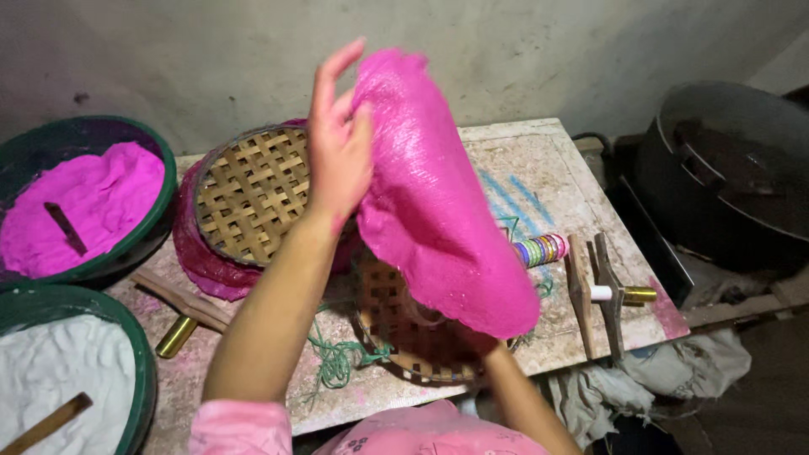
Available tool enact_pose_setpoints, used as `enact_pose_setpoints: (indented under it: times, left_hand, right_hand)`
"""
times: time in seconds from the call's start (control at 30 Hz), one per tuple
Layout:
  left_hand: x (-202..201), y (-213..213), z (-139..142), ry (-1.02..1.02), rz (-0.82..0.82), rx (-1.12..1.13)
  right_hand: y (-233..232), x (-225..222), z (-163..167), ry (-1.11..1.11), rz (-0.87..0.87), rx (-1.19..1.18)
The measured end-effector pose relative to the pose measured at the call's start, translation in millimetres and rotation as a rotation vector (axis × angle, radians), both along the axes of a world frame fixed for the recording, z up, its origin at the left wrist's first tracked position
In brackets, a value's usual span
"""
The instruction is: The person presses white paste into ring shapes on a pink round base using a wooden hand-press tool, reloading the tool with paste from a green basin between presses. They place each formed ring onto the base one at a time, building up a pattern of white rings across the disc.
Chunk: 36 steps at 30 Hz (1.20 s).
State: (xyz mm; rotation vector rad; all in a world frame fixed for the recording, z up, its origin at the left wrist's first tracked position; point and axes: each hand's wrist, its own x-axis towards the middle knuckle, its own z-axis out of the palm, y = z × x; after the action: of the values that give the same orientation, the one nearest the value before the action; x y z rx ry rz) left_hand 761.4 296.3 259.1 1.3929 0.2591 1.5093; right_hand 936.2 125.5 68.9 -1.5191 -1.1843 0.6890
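1. Above the table, my left hand is pinching the pink sheet's far edge.
2. My right hand is hiding beneath its near edge; grip unseen.
3. Open room is lying right of the sheet.

No packages, labels, signs or screens appear anywhere in this view.
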Motion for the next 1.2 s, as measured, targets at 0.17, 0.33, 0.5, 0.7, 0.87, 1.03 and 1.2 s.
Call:
enact_pose_setpoints:
  times: [0.17, 0.33, 0.5, 0.7, 0.87, 1.03, 1.2]
  left_hand:
    - [-3, -12, -118, 0.496, 0.277, -0.353]
    - [1, -44, -218, 0.842, 0.410, -0.172]
    - [-4, -62, -238, 1.105, 0.461, -0.045]
    - [-22, -133, -222, 0.533, -0.213, -0.337]
    - [-92, -191, -236, 0.018, -0.491, -0.915]
    - [-143, -214, -271, 0.050, 0.163, -0.918]
    - [-177, -220, -285, 0.020, 0.402, -0.561]
  right_hand:
    - [-91, 138, -39, -0.235, -0.530, -0.051]
    - [-155, 195, -54, 0.021, -0.757, 0.044]
    - [-102, 144, -52, 0.075, -0.406, 0.088]
    - [-44, 27, -6, -0.476, -0.094, 0.214]
    - [-16, -65, 5, -0.601, 0.456, 0.617]
    - [0, -159, -38, 0.517, 0.803, 0.050]
    - [-29, -175, -55, 0.225, 1.066, -0.308]
